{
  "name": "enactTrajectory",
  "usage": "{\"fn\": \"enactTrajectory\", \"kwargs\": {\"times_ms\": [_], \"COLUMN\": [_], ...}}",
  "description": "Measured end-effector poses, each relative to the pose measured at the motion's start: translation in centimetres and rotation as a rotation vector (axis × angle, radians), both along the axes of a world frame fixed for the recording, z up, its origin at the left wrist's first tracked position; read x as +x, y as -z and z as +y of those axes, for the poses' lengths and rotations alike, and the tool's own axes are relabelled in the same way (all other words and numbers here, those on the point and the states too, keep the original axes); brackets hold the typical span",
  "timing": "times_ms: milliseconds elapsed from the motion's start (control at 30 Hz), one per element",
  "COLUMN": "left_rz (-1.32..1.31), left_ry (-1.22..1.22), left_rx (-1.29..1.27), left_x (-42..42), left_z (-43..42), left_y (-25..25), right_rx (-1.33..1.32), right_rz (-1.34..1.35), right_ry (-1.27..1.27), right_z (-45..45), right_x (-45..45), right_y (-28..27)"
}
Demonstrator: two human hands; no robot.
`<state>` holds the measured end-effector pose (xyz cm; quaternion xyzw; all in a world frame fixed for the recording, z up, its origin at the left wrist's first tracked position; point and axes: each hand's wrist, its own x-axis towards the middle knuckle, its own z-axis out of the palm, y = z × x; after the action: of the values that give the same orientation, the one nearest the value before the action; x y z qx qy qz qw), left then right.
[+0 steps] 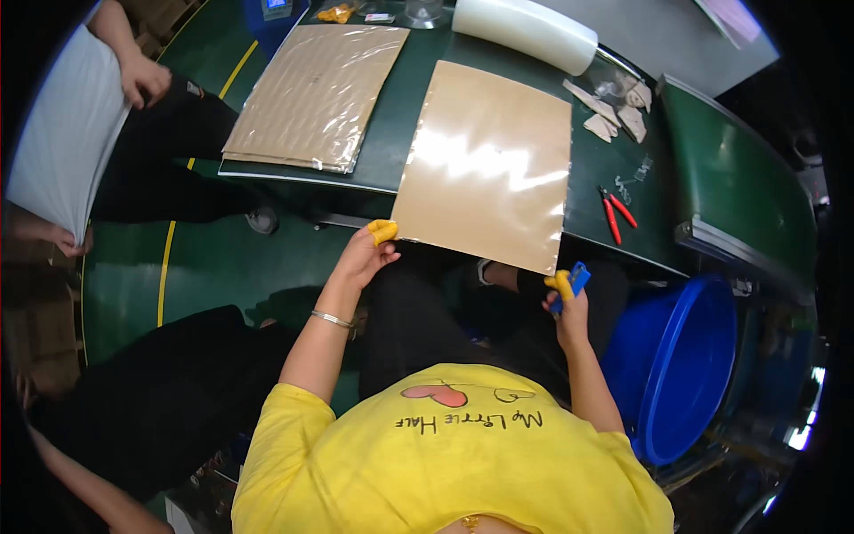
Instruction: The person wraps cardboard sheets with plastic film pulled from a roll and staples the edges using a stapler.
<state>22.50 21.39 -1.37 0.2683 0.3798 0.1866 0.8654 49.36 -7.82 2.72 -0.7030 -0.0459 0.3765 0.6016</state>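
A tan rectangular sheet with a glossy clear surface [485, 165] lies on the dark green table, its near edge sticking out past the table's edge. My left hand [366, 254], yellow covers on its fingertips, pinches the sheet's near left corner. At the near right corner is my right hand [567, 301], closed around a small blue tool [578, 279], its yellow-covered fingers by the corner. A stack of similar wrapped tan sheets [316, 93] lies to the left on the table.
Red-handled cutters [616, 215], pale scraps [605, 111] and a clear film roll [525, 34] are on the table [378, 151]. A blue bin [685, 369] stands at right. Another person's hands [145, 78] hold a white sheet [67, 125] at left. Someone in dark clothing is lower left.
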Motion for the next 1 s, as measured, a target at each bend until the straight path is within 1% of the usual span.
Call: {"fn": "enactTrajectory", "kwargs": {"times_ms": [33, 67, 100, 133, 167, 200, 233, 300, 367, 400, 467, 567, 800, 1000], "left_rz": [-0.001, 0.003, 0.004, 0.001, -0.001, -0.001, 0.000, 0.026, 0.047, 0.092, 0.167, 0.178, 0.163, 0.156], "left_ry": [0.014, 0.006, -0.011, 0.009, 0.032, 0.043, 0.030, 0.056, 0.059, 0.087, 0.113, 0.126, 0.190, 0.187], "left_rx": [0.014, 0.008, 0.007, 0.001, -0.008, -0.001, -0.005, 0.014, 0.024, 0.073, 0.125, 0.142, 0.175, 0.191], "left_x": [0.0, 0.0, 0.0, 0.0, -0.1, -0.1, 0.0, 0.0, 0.1, 0.2, 0.4, 0.5, 0.3, 0.3], "left_z": [0.1, 0.2, 0.3, 0.5, 0.5, 0.6, 0.6, 0.6, 0.9, 1.1, 1.3, 1.4, 1.7, 1.9], "left_y": [0.0, 0.2, 0.2, 0.2, 0.3, 0.2, 0.0, -0.3, -0.8, -1.1, -1.3, -1.4, -1.6, -1.5], "right_rx": [0.017, 0.027, 0.029, -0.014, -0.054, -0.052, -0.071, -0.083, -0.018, 0.022, 0.028, 0.054, 0.073, 0.115], "right_rz": [0.029, 0.044, 0.105, 0.227, 0.279, 0.309, 0.310, 0.374, 0.359, 0.370, 0.420, 0.432, 0.561, 0.512], "right_ry": [-0.052, -0.088, -0.208, -0.318, -0.475, -0.528, -0.663, -0.744, -0.824, -0.816, -0.696, -0.617, -0.548, -0.484], "right_z": [-1.2, -1.1, -1.5, -1.7, -1.3, 0.0, 1.5, 4.9, 8.5, 10.0, 12.5, 14.7, 16.9, 17.7], "right_x": [-0.4, -2.1, -3.1, -4.2, -5.2, -6.8, -7.7, -9.8, -12.0, -12.8, -14.2, -14.7, -15.9, -17.3], "right_y": [-0.5, -2.5, -3.6, -4.2, -4.6, -5.3, -5.2, -3.1, -2.7, -2.1, -2.2, -1.6, -1.9, -0.6]}}
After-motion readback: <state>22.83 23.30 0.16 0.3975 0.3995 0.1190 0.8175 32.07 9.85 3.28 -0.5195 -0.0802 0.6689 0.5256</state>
